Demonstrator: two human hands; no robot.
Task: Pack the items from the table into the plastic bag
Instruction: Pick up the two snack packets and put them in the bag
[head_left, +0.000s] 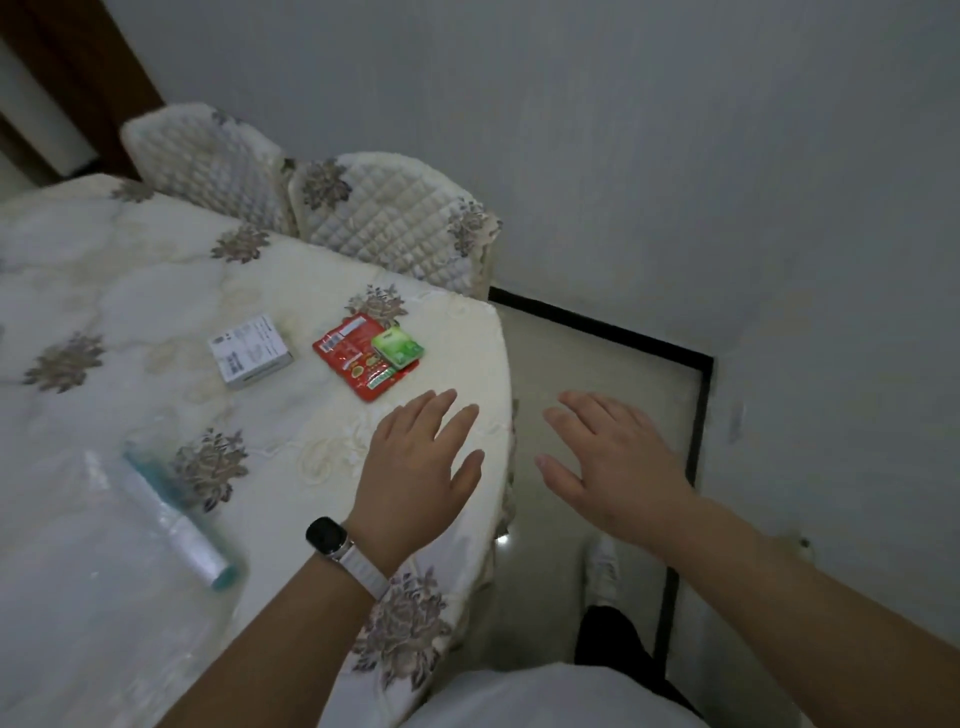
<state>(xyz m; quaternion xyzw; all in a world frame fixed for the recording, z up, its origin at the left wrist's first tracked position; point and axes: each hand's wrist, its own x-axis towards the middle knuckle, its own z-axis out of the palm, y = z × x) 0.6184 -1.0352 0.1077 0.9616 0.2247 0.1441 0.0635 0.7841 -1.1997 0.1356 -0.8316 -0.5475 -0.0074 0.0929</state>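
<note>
Three items wait on the tabletop (130, 291): a white box (250, 351), a red packet (345, 358) and a small green packet (397, 349) lying on the red one's right-hand part. They sit in a loose group toward the rounded edge, within easy reach of whoever stands there, which looks handy for lifting them one after another.

The bag roll (174, 514) lies well apart from them, nearer the person and off to the left. It looks like thin clear bags wound on a teal core, though it is blurred. Its long axis runs on a slant, from far-left to near-right, with a teal end pointing toward the person. The red packet slants much the same way, and the box is turned at an angle too, printed face up.

Nothing is held. The left hand (415, 478), a watch (326, 536) on its wrist, hovers palm down over the tabletop just short of the red packet, fingers (460, 423) straight and spread. The right hand (613, 467) hangs past the edge, above the floor, likewise flat and empty. Packing looks not yet begun — a bag would first have to come off the roll, and the left hand is the nearer to it.
</note>
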